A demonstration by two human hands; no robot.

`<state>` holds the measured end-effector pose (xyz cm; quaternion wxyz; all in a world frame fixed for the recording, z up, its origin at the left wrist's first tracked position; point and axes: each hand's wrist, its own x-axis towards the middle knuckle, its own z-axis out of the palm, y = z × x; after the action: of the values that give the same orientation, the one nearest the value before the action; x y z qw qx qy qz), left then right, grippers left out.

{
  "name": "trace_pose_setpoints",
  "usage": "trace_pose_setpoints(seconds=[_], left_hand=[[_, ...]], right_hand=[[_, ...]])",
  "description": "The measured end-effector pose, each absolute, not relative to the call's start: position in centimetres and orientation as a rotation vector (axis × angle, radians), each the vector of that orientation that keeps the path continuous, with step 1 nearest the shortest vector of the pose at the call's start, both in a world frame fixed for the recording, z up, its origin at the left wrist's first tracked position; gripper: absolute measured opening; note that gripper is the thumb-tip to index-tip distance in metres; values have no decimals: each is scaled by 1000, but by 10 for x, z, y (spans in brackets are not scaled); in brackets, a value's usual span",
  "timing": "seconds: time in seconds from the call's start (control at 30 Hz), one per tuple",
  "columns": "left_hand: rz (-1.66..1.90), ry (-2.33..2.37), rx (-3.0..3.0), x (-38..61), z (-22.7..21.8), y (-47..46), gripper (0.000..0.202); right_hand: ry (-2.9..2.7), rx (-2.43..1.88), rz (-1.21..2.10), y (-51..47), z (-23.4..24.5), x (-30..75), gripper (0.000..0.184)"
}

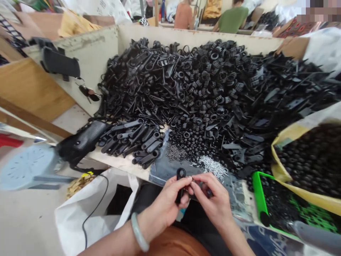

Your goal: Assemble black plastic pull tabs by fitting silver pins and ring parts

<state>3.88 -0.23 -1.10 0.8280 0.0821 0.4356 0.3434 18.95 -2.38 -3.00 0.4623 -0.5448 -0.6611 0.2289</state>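
Observation:
My left hand (pixel 166 202) is closed round a small black plastic arm piece (pixel 180 175) with a ring at its top, held upright near the bench's front edge. My right hand (pixel 213 201) pinches against that piece from the right; something small sits in its fingertips, too small to name. Just beyond the hands lie a little heap of silver pins (pixel 213 166) and a heap of darker pins (pixel 176 153). A row of finished-looking black arm pieces (pixel 135 142) is stacked to the left. A pale green bangle (pixel 138 233) is on my left wrist.
A huge pile of black plastic parts (pixel 213 89) fills the walled bench (pixel 93 57). A yellow bag of black beads (pixel 311 160) and a green crate (pixel 259 199) stand at right. A black pouch (pixel 82 140), white sack (pixel 80 213) and grey stool (pixel 25 167) are left. People sit beyond.

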Motion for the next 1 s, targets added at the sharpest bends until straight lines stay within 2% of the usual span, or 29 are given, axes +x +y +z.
trace_pose_setpoints(seconds=[0.2, 0.4, 0.73, 0.83, 0.93, 1.0], left_hand=[[653, 895, 311, 27, -4, -1, 32], [593, 915, 638, 16, -8, -4, 25], [514, 1004, 971, 18, -5, -2, 28], [512, 1012, 1015, 18, -7, -3, 29], [520, 1005, 1003, 19, -6, -3, 25], [545, 991, 956, 19, -4, -3, 20]], right_hand=[[-1490, -1388, 680, -27, -36, 196, 5], [-1714, -1340, 627, -25, -28, 197, 6], [-1911, -1327, 598, -18, -21, 196, 12], [-1898, -1350, 642, -18, -16, 194, 19], [-1885, -1352, 664, -18, -13, 193, 27], [-1884, -1323, 673, -18, -12, 193, 24]])
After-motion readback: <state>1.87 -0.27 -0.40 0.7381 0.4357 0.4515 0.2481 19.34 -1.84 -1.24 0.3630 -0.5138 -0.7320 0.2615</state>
